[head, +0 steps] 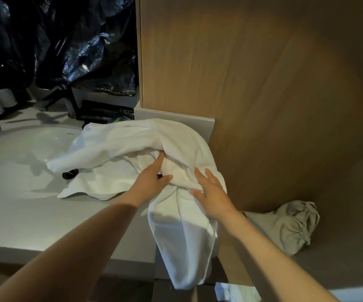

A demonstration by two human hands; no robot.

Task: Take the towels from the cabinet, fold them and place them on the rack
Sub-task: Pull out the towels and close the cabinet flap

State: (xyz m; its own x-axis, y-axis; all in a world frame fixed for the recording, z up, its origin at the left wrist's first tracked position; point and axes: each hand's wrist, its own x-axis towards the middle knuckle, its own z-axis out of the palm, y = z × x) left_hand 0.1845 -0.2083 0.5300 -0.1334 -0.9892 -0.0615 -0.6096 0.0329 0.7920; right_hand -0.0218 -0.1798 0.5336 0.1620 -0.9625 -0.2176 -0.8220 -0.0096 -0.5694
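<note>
A large white towel (119,144) lies crumpled across the right part of the grey counter (34,225), partly over the sink, with one end hanging down over the counter's front edge. My left hand (150,179) reaches into its folds, fingers tucked in the cloth and thumb out. My right hand (211,192) rests flat on the towel with straight, spread fingers. A grey towel (289,225) lies bunched on a shelf inside the wooden cabinet (263,83) at the right.
The white sink basin (19,158) with a black drain (70,173) fills the left. Black plastic bags (56,40) hang behind it. A dark box (102,112) stands at the back of the counter. Another white cloth (235,290) shows at the bottom edge.
</note>
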